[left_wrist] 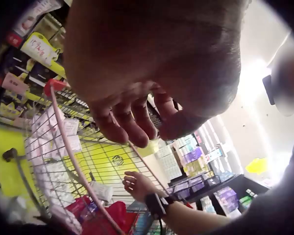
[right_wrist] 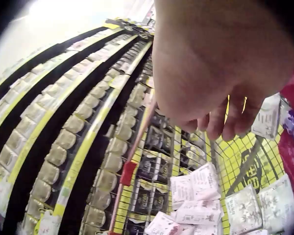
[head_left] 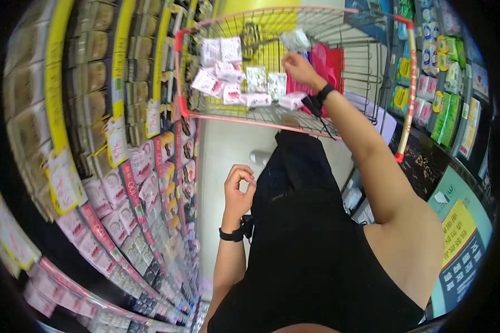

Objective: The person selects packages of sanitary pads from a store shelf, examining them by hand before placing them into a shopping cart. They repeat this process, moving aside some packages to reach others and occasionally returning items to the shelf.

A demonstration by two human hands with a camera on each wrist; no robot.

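Your right hand (head_left: 301,69) is stretched out ahead of you over the wire cart (head_left: 178,77). Its fingers are bent up towards a pale packet (head_left: 294,40) that sits right at the fingertips. No view shows whether the fingers pinch the packet or only lie beside it, so you cannot tell. Below and to the left of that hand, a heap of white and pink packets (head_left: 230,83) lies on the cart's wire floor. A red bag (head_left: 326,61) stands inside the cart just right of the hand. Your left hand (head_left: 238,188) is held near your waist, well apart from the cart, with its fingers curled in, thumb meeting forefinger and nothing between them. Shelves (head_left: 94,111) packed with rows of packets run along the left of the aisle, and more goods (head_left: 447,83) hang on the right.
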